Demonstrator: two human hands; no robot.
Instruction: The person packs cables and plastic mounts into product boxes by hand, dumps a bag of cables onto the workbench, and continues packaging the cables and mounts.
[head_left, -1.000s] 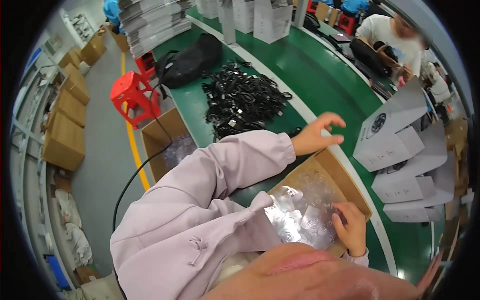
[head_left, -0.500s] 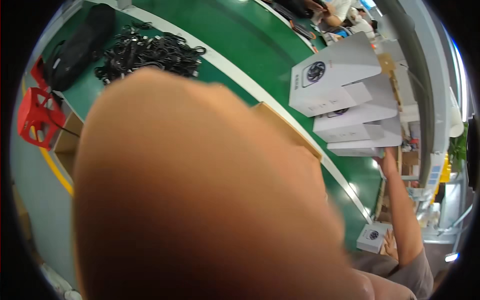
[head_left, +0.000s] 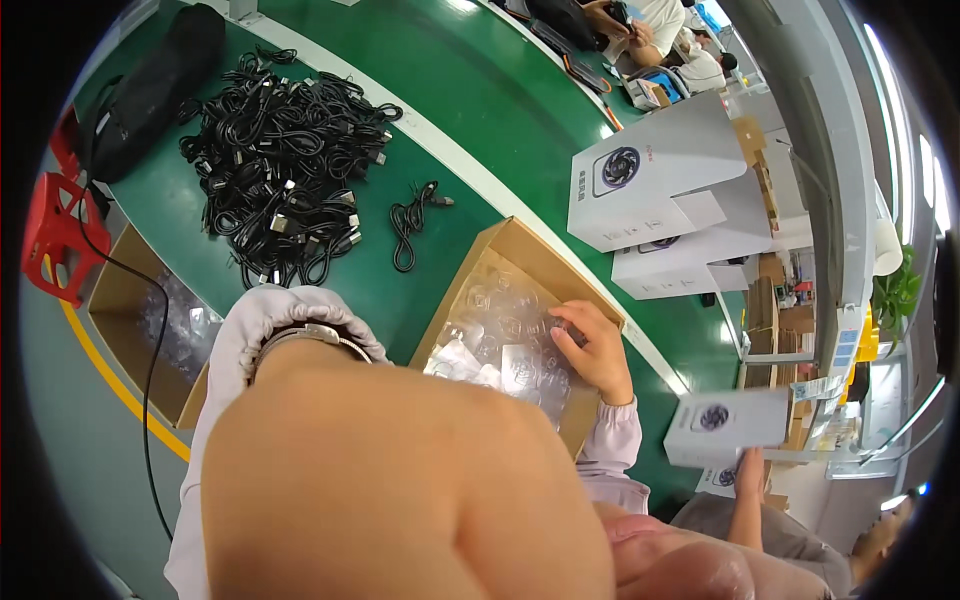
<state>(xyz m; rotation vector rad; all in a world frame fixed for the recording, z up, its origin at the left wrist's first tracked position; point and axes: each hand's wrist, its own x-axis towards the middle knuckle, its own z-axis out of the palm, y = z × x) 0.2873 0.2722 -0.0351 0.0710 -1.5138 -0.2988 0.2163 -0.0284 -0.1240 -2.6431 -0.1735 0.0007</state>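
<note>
My left hand (head_left: 400,480) is raised very close to the camera and fills the lower middle, with a pale pink gathered sleeve and a metal bracelet (head_left: 318,335) at its wrist. Its fingers cannot be made out. Over the right side of an open cardboard box (head_left: 590,283), my right hand (head_left: 597,352) has its thumb and fingers apart and holds nothing visible. Inside that box lie clear plastic bags (head_left: 505,300) with small printed marks. Beyond the box, a coiled black cable (head_left: 405,228) lies alone on the green table.
A large heap of black cables (head_left: 285,165) covers the table's left part, near a black bag (head_left: 160,95). Left of the table are a red stool (head_left: 60,225) and another cardboard box (head_left: 130,285). White cartons (head_left: 655,170) stand at right, where a co-worker's hand (head_left: 748,475) supports a carton (head_left: 728,425).
My left hand has shifted down, uncovering the box, my right hand and the single cable. At right, the co-worker has moved one white carton away from the stack, nearer themselves.
</note>
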